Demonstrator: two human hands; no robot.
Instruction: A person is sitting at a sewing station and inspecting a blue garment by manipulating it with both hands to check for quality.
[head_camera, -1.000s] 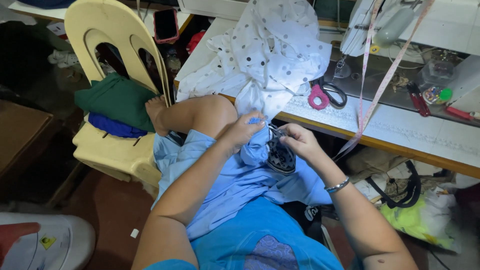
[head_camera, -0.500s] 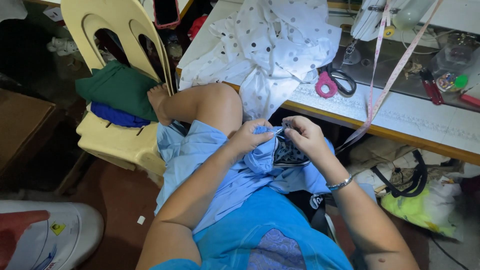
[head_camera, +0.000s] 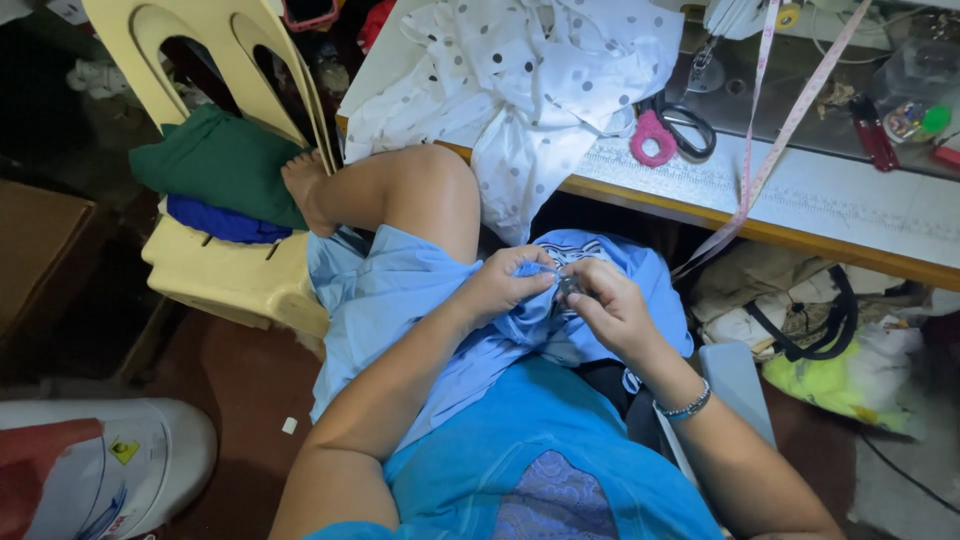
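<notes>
A light blue garment (head_camera: 400, 310) lies bunched over my lap and raised knee. My left hand (head_camera: 505, 283) pinches a fold of this blue cloth near its upper edge. My right hand (head_camera: 612, 308), with a bracelet on the wrist, is closed on the same fold right beside the left, with a small dark item between the fingers that I cannot make out. The two hands touch at the fingertips. My left foot rests on a yellow plastic chair (head_camera: 225, 275).
White polka-dot fabric (head_camera: 530, 90) hangs over the sewing table's edge (head_camera: 800, 235). Pink-handled scissors (head_camera: 672, 132) and a pink measuring tape (head_camera: 775, 140) lie on the table. Folded green (head_camera: 215, 165) and blue cloth sit on the chair. Bags (head_camera: 800, 320) crowd the floor at right.
My hands and the blue cloth have stayed together, working the same fold; the view has shifted slightly down. Nothing was let go.
</notes>
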